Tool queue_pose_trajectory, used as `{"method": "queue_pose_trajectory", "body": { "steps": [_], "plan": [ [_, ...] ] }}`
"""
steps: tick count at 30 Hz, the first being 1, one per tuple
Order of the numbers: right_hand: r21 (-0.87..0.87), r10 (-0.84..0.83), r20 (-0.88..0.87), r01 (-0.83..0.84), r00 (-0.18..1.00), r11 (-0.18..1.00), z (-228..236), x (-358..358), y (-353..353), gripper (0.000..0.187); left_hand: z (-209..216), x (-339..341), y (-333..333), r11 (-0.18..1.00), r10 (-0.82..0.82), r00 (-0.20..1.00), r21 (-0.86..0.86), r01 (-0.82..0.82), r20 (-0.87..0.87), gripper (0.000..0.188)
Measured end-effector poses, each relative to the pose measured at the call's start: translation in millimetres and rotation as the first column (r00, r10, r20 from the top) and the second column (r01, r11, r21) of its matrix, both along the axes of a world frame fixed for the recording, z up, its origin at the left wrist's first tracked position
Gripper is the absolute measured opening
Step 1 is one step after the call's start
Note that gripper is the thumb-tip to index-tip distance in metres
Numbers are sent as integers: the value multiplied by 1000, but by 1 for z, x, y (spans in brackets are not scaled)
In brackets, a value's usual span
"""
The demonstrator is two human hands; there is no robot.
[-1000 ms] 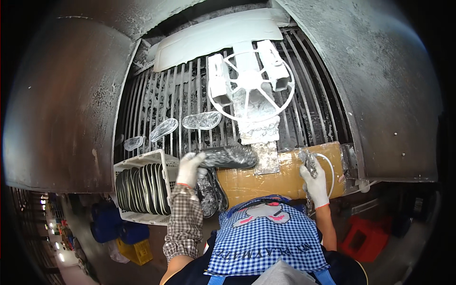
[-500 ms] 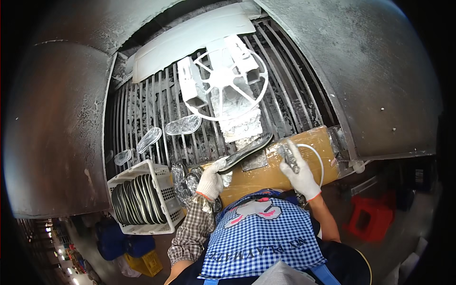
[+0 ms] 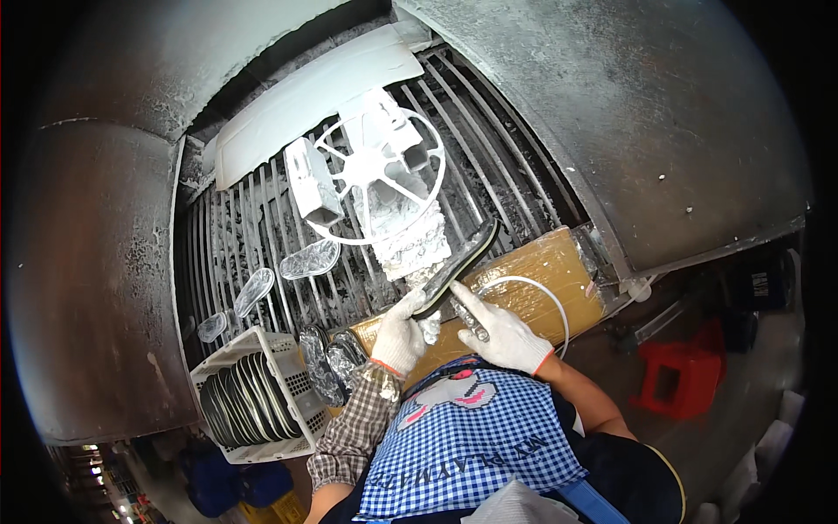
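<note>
My left hand (image 3: pixel 401 339), in a white knitted glove, is closed around the near end of a dark shoe sole (image 3: pixel 461 269) with a pale edge. The sole slants up and away to the right, above a film-wrapped brown board (image 3: pixel 546 272). In my gloved right hand (image 3: pixel 506 339) is a silvery, film-wrapped spray gun (image 3: pixel 472 324), with fingers curled round it and the index finger stretched toward the sole. A white hose (image 3: pixel 559 306) loops to the right of this hand. Whether the fingertip touches the sole, I cannot tell.
Beyond the board lies a metal grate (image 3: pixel 515 188) carrying a white spoked wheel (image 3: pixel 371 166) and several film-wrapped sole shapes (image 3: pixel 310 259). A white plastic basket (image 3: pixel 307 410) of upright soles stands at left, beside dark wrapped bundles (image 3: pixel 316 358). Metal walls (image 3: pixel 663 157) flank the grate.
My right hand has moved left with the spray gun, close to the sole. The sole has been tilted more steeply. The whole view has shifted and turned slightly.
</note>
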State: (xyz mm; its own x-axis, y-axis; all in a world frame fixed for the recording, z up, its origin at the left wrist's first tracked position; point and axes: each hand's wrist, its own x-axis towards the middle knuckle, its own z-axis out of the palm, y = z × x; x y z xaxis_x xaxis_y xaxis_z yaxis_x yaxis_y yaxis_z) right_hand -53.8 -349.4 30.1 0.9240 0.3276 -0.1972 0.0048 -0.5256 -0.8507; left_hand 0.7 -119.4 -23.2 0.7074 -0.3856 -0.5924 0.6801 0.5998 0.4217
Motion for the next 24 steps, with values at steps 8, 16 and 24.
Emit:
{"method": "queue_pose_trajectory", "body": {
  "steps": [8,16,24],
  "plan": [
    [66,-231,49,227,972,972,-25,11,-20,87,10,-2,-8,996,-66,996,64,63,52,37],
    [102,-260,82,251,962,963,-19,26,-35,80,8,3,-11,999,-43,993,20,41,112,41],
    [96,-100,46,96,994,991,-22,21,-13,84,8,2,-5,1000,-18,993,-6,19,116,51]
  ]
}}
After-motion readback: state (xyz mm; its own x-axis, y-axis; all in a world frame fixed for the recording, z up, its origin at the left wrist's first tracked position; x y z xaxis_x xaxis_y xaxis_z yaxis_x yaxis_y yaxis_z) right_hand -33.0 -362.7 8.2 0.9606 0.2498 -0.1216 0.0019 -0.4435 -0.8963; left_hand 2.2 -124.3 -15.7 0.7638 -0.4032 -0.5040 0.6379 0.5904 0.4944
